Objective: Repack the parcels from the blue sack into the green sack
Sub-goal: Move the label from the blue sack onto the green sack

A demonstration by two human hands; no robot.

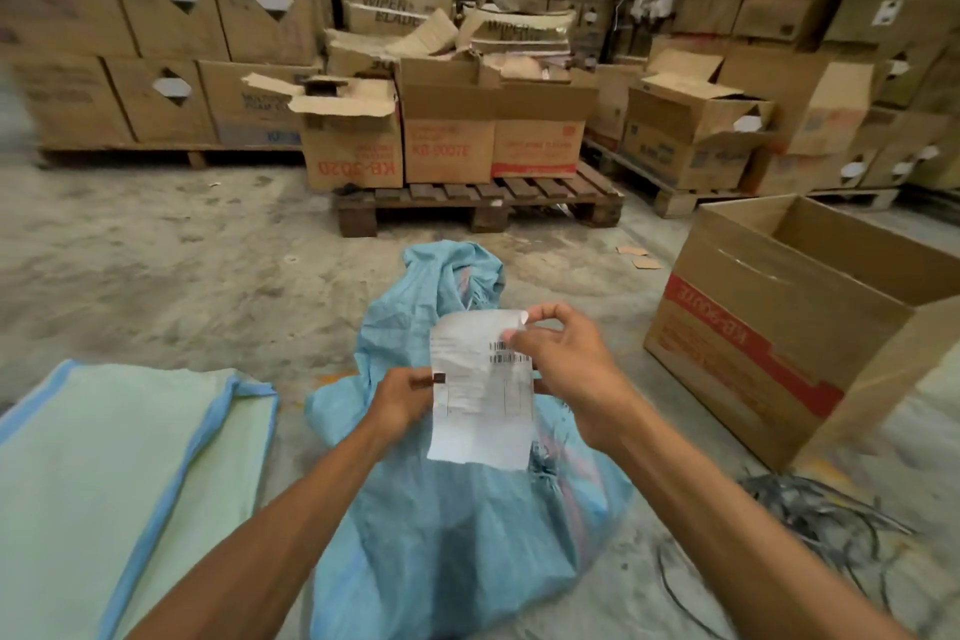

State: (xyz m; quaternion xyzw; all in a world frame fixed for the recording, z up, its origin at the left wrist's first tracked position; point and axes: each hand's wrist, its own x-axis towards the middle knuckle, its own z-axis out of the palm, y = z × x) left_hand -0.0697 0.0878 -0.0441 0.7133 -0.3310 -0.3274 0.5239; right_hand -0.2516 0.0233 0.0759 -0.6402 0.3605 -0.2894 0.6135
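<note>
Head view, looking down onto a concrete floor point(171, 276). In the middle, slumped and crumpled, the blue sack point(457, 535), its far end bunched up. Held in the air just above it, a white printed sheet point(483, 411) with barcodes near the top. At the sheet's left edge, the left hand point(402, 403), thumb and fingers pinching it. At the curled top right corner, the right hand point(561, 364), fingertips pinching the paper. Behind the sheet, slivers of brown at either side; impossible to tell what. To the left, flat on the floor just beside the blue one, the green sack point(104, 473) with blue trim. To the right, an open cardboard box point(769, 359) with red print, and near it a tangle of dark straps point(831, 520). Farther back, a wooden pallet point(478, 203) under stacked cartons.
</note>
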